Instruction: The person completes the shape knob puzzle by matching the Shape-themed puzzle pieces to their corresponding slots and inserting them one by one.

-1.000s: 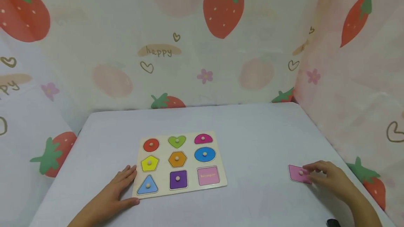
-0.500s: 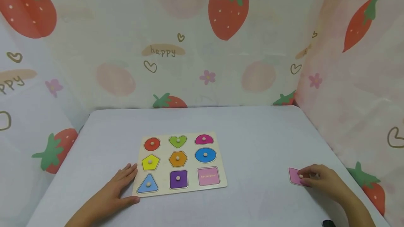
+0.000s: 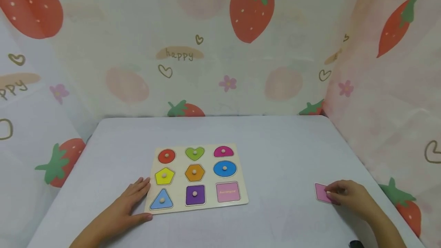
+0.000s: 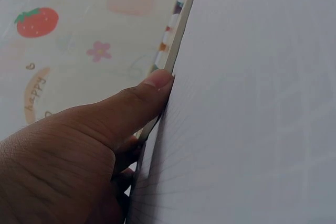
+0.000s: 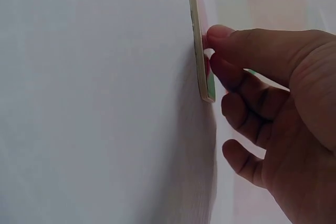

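A wooden peg puzzle board (image 3: pixel 210 181) lies left of centre in the head view, with knobbed shapes such as a red circle, a purple square and a blue triangle. Its pink rectangle recess (image 3: pixel 227 198) shows printed lettering and holds no piece. My left hand (image 3: pixel 122 208) rests at the board's near left corner, fingers along the left edge, thumb (image 4: pixel 157 80) touching the near edge. Far to the right, my right hand (image 3: pixel 355 198) pinches the knob of a pink rectangular puzzle piece (image 3: pixel 320 192) between thumb and index finger. Whether the piece touches the table cannot be told.
A white-covered table (image 3: pixel 279 156) spreads between the board and the pink piece. Strawberry-printed sheets (image 3: pixel 193 87) stand along its back and sides. A small black object (image 3: pixel 356 244) shows at the near right edge, cut off by the frame.
My right hand has moved slightly left over the pink piece, and its thumb and index finger have come together on the knob. The left hand and the board stay put.
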A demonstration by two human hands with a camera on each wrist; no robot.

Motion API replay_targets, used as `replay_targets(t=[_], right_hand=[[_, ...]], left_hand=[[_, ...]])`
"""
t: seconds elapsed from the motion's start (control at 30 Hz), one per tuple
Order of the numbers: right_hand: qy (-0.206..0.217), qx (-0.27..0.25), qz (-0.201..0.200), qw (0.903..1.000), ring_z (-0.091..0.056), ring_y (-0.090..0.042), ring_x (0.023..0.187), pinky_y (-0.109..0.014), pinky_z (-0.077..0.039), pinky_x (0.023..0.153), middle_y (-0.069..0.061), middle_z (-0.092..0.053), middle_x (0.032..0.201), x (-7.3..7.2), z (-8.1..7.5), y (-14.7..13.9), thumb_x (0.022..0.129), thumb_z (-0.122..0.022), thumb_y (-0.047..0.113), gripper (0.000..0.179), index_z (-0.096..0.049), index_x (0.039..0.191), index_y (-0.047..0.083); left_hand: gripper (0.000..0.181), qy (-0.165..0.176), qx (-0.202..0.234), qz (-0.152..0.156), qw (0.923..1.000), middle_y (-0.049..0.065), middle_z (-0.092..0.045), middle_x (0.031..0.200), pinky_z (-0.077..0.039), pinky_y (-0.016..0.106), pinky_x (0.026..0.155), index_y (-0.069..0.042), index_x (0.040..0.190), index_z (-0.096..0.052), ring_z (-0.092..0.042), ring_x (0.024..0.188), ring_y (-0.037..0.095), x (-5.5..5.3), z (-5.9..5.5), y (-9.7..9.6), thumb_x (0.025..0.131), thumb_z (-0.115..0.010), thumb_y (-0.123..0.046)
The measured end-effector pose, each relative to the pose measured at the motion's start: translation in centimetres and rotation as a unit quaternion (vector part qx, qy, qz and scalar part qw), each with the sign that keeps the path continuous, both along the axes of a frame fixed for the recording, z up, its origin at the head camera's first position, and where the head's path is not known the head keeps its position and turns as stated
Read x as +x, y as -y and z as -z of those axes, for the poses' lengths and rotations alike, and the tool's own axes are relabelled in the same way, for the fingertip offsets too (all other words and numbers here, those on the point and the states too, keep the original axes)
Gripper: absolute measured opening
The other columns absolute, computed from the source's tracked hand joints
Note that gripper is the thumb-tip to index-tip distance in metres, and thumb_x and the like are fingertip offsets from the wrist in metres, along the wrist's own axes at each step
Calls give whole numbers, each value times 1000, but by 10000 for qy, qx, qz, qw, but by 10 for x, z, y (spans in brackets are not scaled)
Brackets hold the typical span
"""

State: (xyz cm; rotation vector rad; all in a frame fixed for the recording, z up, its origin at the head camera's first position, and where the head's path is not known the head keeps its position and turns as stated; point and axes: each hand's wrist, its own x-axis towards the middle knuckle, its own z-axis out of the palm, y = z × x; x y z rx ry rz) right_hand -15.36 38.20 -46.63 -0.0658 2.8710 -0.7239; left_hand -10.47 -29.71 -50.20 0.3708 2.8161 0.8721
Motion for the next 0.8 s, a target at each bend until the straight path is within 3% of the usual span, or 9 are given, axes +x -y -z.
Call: replay_targets(t=[0.13, 0.4, 0.6, 0.8], right_hand=[[-50, 1, 12, 10000, -59, -20, 97, -37, -53, 81, 0, -72, 100, 1, -1, 2, 92, -77, 30, 23, -78, 106, 13], [-701, 105, -187, 9973, -52, -9, 89, -27, -47, 73, 7, -67, 92, 3, -4, 7, 90, -80, 30, 15, -80, 102, 20], [-816, 26, -254, 9963, -52, -15, 94, -29, -47, 75, 7, -67, 95, 1, -12, 17, 91, -79, 36, 18, -79, 102, 22], [-1002, -18, -390, 9942, -53, -11, 93, -31, -47, 77, 9, -66, 94, 3, -19, 27, 92, -78, 36, 13, -79, 101, 26]], left_hand=[[104, -86, 17, 41, 10000, 8, -32, 167, 11, -6, 102, -6, 156, -43, -19, 156, 39, 0, 1, 0, 78, -76, -67], [104, -203, 71, 100, 9997, 7, -33, 167, 11, -6, 104, -5, 155, -43, -21, 156, 39, 0, 3, 0, 78, -75, -68], [104, -128, 85, 38, 9999, 7, -32, 167, 11, -6, 103, -6, 156, -42, -19, 156, 39, 0, 1, 0, 79, -76, -67], [104, -87, 77, 29, 9999, 7, -32, 167, 11, -6, 102, -6, 156, -42, -18, 156, 39, 0, 0, -1, 79, -77, -65]])
